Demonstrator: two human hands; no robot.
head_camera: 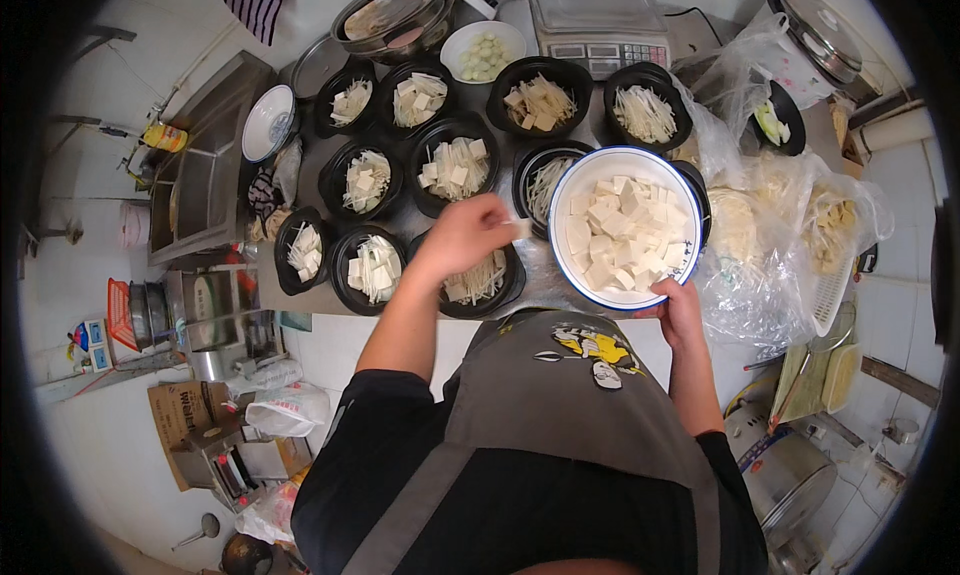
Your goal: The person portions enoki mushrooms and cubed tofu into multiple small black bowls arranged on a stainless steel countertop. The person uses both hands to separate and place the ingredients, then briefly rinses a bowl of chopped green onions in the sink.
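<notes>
A small cube of tofu (523, 228) is pinched between the fingertips of my left hand (471, 234). That hand hovers over the front black pot (516, 281), which holds enoki mushrooms and is partly hidden by it. My right hand (679, 309) grips the near rim of a white bowl with a blue edge (561, 271). Cut tofu cubes (630, 230) are heaped inside this bowl. It covers part of another black pot (523, 179) with enoki in it. Left of my left hand, a pot (341, 294) contains enoki topped with tofu.
Several more black pots, such as one at the back (540, 129), stand on the metal table (544, 279). A kitchen scale (600, 31) sits behind them. Clear plastic bags (757, 290) of food lie right; a metal sink (202, 177) is left.
</notes>
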